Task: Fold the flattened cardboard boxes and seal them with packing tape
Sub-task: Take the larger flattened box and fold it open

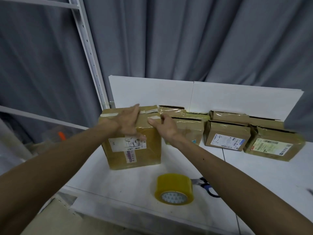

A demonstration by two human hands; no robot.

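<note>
**Op:** Status — box location?

**Tech:** Box (133, 150) stands on white table (110, 187), approx. frame centre, label side toward wearer. Top flaps closed, with tape strips across them.

**Op:** Hands?

**Tech:** L hand (128, 121) lies flat on box top. Fingers are straight and released, thumb down over front face. R hand (166, 127) is at box's top edge, 3 o'clock side. Thumb is on the edge and fingers are bent — cannot tell if they pinch tape or only press.

**Op:** Consumables?

**Tech:** Tape roll (174, 189) is on table at 5 o'clock of box, core opening toward wearer, apart from both hands. Scissors (205, 184) lie just beside roll at 3 o'clock, partly hidden by R forearm.

**Op:** Other items?

**Tech:** Smaller taped boxes (227, 134) sit in rows at 3 o'clock of box. White boards (152, 92) stand at 12 o'clock, with grey curtain (186, 39) behind.
</note>
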